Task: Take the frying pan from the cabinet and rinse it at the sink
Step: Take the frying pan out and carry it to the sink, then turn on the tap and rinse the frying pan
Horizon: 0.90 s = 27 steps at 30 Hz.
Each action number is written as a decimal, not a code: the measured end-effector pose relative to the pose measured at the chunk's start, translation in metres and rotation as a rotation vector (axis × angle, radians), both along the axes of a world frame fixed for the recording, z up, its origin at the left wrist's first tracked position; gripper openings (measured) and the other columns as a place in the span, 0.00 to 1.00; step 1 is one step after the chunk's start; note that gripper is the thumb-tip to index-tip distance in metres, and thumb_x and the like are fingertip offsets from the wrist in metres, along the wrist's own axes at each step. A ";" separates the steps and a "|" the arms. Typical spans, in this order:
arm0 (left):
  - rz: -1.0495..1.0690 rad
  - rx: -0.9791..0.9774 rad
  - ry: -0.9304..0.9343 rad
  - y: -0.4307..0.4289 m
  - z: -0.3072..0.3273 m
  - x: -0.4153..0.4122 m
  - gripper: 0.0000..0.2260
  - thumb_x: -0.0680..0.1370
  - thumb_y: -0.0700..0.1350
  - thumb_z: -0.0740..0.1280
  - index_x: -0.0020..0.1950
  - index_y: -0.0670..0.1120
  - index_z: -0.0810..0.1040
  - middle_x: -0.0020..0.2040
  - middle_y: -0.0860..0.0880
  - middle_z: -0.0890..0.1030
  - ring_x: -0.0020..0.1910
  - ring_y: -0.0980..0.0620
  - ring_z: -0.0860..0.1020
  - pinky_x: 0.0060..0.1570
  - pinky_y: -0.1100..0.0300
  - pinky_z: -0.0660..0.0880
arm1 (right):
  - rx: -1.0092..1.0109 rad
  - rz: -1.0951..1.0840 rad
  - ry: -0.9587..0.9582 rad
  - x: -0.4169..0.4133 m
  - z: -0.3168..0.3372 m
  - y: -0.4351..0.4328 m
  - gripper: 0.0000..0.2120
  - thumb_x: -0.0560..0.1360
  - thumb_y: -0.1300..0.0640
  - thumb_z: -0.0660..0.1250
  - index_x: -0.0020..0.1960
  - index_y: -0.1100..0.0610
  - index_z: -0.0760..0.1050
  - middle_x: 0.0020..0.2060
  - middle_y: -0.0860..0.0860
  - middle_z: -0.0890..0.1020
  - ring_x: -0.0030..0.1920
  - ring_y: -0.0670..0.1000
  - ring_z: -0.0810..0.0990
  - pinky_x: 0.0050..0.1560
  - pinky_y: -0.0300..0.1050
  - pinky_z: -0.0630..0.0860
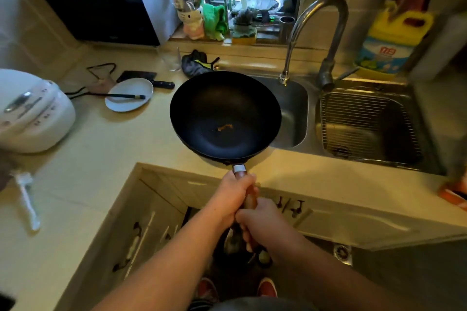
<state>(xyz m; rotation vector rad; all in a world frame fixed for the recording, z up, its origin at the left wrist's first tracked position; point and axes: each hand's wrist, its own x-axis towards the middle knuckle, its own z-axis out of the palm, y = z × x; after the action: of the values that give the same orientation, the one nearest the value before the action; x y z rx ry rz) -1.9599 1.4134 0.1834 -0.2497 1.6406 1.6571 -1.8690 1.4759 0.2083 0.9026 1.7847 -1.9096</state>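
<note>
Both hands grip one long brown wooden handle [249,199], stacked along its length. Right hand [262,222] wraps the near end with fingers curled tight around the wood; left hand [233,192] wraps the far end, just behind the metal collar, fingers likewise closed on the handle. The two-handed hold suggests the pan is heavy or needs steadying while carried level.

Beyond the left fingers, the round black frying pan [225,113] hangs in the air, partly over the beige countertop [113,149] and partly over the left basin of the steel sink [293,113]. The pan holds only a small orange-brown scrap of residue [225,128] near its centre.

Right of the fingers and farther off, the right basin holds a wire rack [364,124]. No water is seen at the curved steel tap [321,33], so rinsing appears not yet begun.
</note>
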 end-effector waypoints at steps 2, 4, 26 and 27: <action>-0.029 -0.053 0.036 0.007 -0.001 -0.022 0.03 0.79 0.42 0.67 0.50 0.44 0.74 0.36 0.47 0.79 0.36 0.51 0.79 0.45 0.52 0.76 | 0.022 -0.015 -0.011 -0.024 -0.004 0.004 0.03 0.71 0.60 0.65 0.44 0.57 0.77 0.30 0.52 0.77 0.26 0.49 0.76 0.28 0.45 0.73; -0.068 -0.067 0.060 0.012 -0.001 -0.046 0.03 0.79 0.40 0.65 0.46 0.44 0.75 0.33 0.48 0.79 0.34 0.51 0.78 0.41 0.54 0.77 | 0.035 -0.050 -0.035 -0.048 -0.007 0.007 0.04 0.69 0.60 0.65 0.44 0.57 0.76 0.27 0.52 0.77 0.26 0.51 0.76 0.29 0.47 0.73; -0.475 -0.170 -0.141 0.058 -0.056 -0.237 0.09 0.79 0.40 0.66 0.39 0.42 0.78 0.31 0.46 0.79 0.28 0.53 0.78 0.31 0.61 0.76 | -0.120 -0.500 -0.258 -0.236 -0.039 0.019 0.06 0.72 0.63 0.62 0.43 0.61 0.78 0.24 0.50 0.74 0.21 0.45 0.73 0.23 0.39 0.70; -0.479 -0.174 -0.159 0.062 -0.059 -0.238 0.08 0.79 0.40 0.66 0.40 0.42 0.78 0.31 0.47 0.79 0.27 0.54 0.78 0.30 0.61 0.76 | -0.129 -0.506 -0.268 -0.237 -0.042 0.023 0.06 0.72 0.63 0.62 0.43 0.61 0.78 0.25 0.50 0.74 0.21 0.45 0.73 0.23 0.39 0.71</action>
<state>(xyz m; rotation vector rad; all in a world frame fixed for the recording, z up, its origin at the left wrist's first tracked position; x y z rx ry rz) -2.1979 1.4753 0.1246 -0.0624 1.5746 1.1109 -2.1060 1.4992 0.1662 1.5914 1.3464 -2.0347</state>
